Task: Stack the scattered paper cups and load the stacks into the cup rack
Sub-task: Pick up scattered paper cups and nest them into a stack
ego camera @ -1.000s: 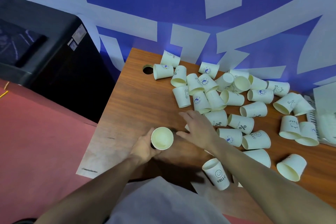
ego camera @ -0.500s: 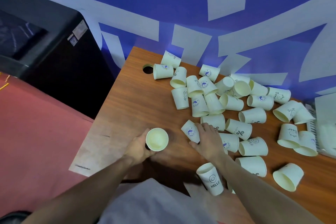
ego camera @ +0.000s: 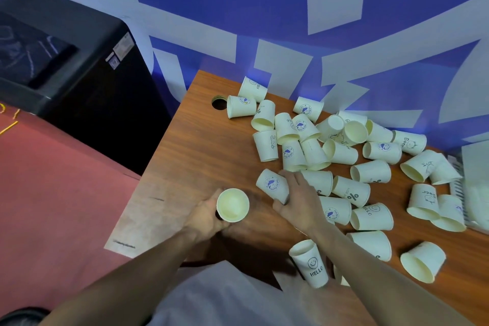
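A blue-and-white wall (ego camera: pixel 264 21) fills the top of the frame, with a black bin (ego camera: pixel 66 61) at upper left and red floor (ego camera: pixel 53 206) below it. The wooden desk (ego camera: pixel 190 156) runs from centre to lower right, and a loose pile of paper cups (ego camera: pixel 344 156) lies scattered over its right half, most of them on their sides. At the right edge a pale slotted thing (ego camera: pixel 473 188) shows, maybe the cup rack, but too little of it is in frame to be sure. Low in the frame a HELLO cup (ego camera: pixel 311 263) stands upright, just beside the right forearm. At left of centre the left hand (ego camera: pixel 203 217) grips an upright cup (ego camera: pixel 232 204), mouth facing the camera, its fingers curled round the wall below the rim; whether it is one cup or a short stack cannot be told. Just to its right, the right hand (ego camera: pixel 299 201) grips a logo cup (ego camera: pixel 274 185) that lies tilted, base toward the upper left and mouth hidden under the palm, its long axis running diagonally. The two cups are near but apart. Judging by this, the next move is to turn the logo cup base-down and bring it leftward over the upright cup's open mouth; the right hand already has it, so only a short swing and a rotation seem needed.
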The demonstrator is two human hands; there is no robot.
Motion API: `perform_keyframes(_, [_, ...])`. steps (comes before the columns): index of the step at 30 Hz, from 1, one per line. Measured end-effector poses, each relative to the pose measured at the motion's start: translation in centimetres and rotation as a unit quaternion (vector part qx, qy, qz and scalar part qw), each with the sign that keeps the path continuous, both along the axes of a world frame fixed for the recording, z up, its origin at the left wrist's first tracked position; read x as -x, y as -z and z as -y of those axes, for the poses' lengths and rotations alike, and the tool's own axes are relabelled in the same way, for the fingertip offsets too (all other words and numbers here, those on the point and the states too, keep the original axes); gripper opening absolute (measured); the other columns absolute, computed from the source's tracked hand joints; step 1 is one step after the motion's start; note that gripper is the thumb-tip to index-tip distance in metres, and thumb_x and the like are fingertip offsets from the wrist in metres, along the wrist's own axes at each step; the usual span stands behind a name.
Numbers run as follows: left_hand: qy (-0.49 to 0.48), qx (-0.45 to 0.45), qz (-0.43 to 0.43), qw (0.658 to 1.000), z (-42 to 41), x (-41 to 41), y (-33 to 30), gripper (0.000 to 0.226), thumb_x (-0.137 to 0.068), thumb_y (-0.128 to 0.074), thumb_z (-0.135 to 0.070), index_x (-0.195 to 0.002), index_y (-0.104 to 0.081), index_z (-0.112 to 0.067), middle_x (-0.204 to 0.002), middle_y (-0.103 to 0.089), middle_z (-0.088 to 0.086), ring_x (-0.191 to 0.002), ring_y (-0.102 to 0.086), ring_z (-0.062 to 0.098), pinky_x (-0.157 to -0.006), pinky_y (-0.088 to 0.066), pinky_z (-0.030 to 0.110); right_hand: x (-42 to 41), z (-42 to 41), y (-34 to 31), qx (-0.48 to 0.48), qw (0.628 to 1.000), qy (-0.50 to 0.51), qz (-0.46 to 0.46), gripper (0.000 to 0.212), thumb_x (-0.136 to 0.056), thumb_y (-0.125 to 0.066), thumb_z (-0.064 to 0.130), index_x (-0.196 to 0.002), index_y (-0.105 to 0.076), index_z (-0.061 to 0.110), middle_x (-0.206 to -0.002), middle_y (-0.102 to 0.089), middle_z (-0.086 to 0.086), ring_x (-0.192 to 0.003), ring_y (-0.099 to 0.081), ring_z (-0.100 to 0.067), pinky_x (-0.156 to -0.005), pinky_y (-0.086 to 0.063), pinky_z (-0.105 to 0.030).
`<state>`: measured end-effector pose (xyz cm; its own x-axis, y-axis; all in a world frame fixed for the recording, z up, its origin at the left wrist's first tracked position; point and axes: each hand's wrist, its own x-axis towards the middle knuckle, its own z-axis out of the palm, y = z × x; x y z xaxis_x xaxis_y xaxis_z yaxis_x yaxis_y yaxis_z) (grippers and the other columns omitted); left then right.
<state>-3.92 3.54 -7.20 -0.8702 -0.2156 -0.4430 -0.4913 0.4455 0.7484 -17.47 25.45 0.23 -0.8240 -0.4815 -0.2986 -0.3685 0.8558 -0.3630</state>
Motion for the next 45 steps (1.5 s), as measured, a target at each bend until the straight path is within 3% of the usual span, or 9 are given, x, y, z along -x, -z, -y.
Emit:
perform_keyframes(5, [-0.003,-0.012,0.002,1.000,-0.1,-0.1,0.2,0.068,-0.067,-0.087,-0.038,-0.124,-0.050,-0.040,-0.107,-0.070,-0.014,-0.102,-0.066,0.013,-0.091,-0.055,0.035,-0.3,2.2,-3.6,0.115,0.991,-0.062,-0.031,0.059,-0.070,-0.071,0.036,-0.124,-0.052,0.022,-0.119,-0.052,0.004,-0.105,-0.054,-0.019,-0.084,-0.050,-0.037])
perform_keyframes(10, [-0.007,-0.038,0.004,0.999,0.0,-0.4,0.4,0.062,-0.069,-0.086,-0.039,-0.118,-0.049,-0.046,-0.101,-0.071,-0.016,-0.097,-0.068,0.010,-0.088,-0.057,0.039,-2.0,4.3,-6.2,0.143,0.977,-0.148,-0.053,0.059,-0.067,-0.073,0.036,-0.122,-0.059,0.020,-0.116,-0.051,0.002,-0.104,-0.054,-0.021,-0.085,-0.050,-0.035])
perform_keyframes(17, [-0.019,-0.059,-0.005,0.998,0.0,-0.3,0.0,0.064,-0.067,-0.085,-0.038,-0.121,-0.051,-0.046,-0.105,-0.072,-0.014,-0.100,-0.069,0.007,-0.090,-0.056,0.040,-3.2,6.4,-7.6,0.045,0.971,-0.232,-0.034,0.061,-0.069,-0.071,0.038,-0.126,-0.056,0.025,-0.118,-0.047,0.003,-0.109,-0.045,-0.018,-0.074,-0.050,-0.028])
perform_keyframes(20, [-0.017,-0.058,-0.001,0.998,0.0,-0.4,-0.3,0.064,-0.069,-0.086,-0.034,-0.121,-0.050,-0.046,-0.104,-0.073,-0.013,-0.100,-0.069,0.007,-0.089,-0.056,0.040,-3.4,7.7,-8.0,-0.004,0.964,-0.265,-0.028,0.059,-0.069,-0.070,0.040,-0.123,-0.053,0.025,-0.116,-0.043,0.003,-0.109,-0.042,-0.019,-0.067,-0.053,-0.034])
perform_keyframes(27, [0.000,-0.042,0.020,0.999,0.1,-0.2,-0.2,0.073,-0.072,-0.084,-0.032,-0.136,-0.048,-0.036,-0.108,-0.072,-0.004,-0.103,-0.068,0.016,-0.086,-0.055,0.032,-3.7,9.7,-7.3,-0.092,0.941,-0.326,-0.013,0.059,-0.073,-0.074,0.039,-0.123,-0.049,0.020,-0.118,-0.042,-0.002,-0.110,-0.039,-0.021,-0.064,-0.040,-0.031])
perform_keyframes(33, [-0.009,-0.055,0.030,0.998,0.0,-0.2,-0.5,0.079,-0.068,-0.090,-0.043,-0.134,-0.047,-0.041,-0.112,-0.072,-0.007,-0.107,-0.066,0.015,-0.093,-0.054,0.035,-4.1,9.3,-4.8,-0.107,0.941,-0.320,-0.019,0.074,-0.083,-0.073,0.045,-0.145,-0.037,0.029,-0.140,-0.041,0.002,-0.126,-0.038,-0.021,-0.094,-0.043,-0.037])
perform_keyframes(37, [0.000,-0.049,0.052,0.997,0.2,-0.1,-0.7,0.074,-0.071,-0.088,-0.030,-0.134,-0.049,-0.027,-0.116,-0.071,-0.002,-0.108,-0.065,0.018,-0.090,-0.052,0.034,-4.6,9.1,-3.4,-0.081,0.949,-0.303,0.040,0.086,-0.086,-0.074,0.037,-0.156,-0.024,0.032,-0.165,-0.019,0.004,-0.150,-0.020,-0.015,-0.116,-0.032,-0.035])
perform_keyframes(41, [-0.005,-0.056,0.051,0.997,0.2,-0.2,-0.8,0.096,-0.056,-0.077,-0.053,-0.143,-0.044,-0.030,-0.118,-0.070,-0.004,-0.117,-0.062,0.022,-0.096,-0.052,0.044,-4.6,9.1,-2.7,-0.068,0.953,-0.290,0.050,0.090,-0.085,-0.076,0.034,-0.157,-0.022,0.033,-0.166,-0.012,0.007,-0.153,-0.010,-0.009,-0.120,-0.023,-0.030])
perform_keyframes(45, [-0.006,-0.058,0.036,0.998,0.2,-0.3,-0.5,0.097,-0.052,-0.069,-0.059,-0.142,-0.045,-0.034,-0.117,-0.072,-0.008,-0.115,-0.064,0.019,-0.095,-0.053,0.044,-4.7,9.1,-2.4,-0.085,0.951,-0.297,0.029,0.096,-0.082,-0.077,0.038,-0.158,-0.018,0.033,-0.167,-0.007,0.007,-0.153,-0.009,-0.011,-0.119,-0.016,-0.031])
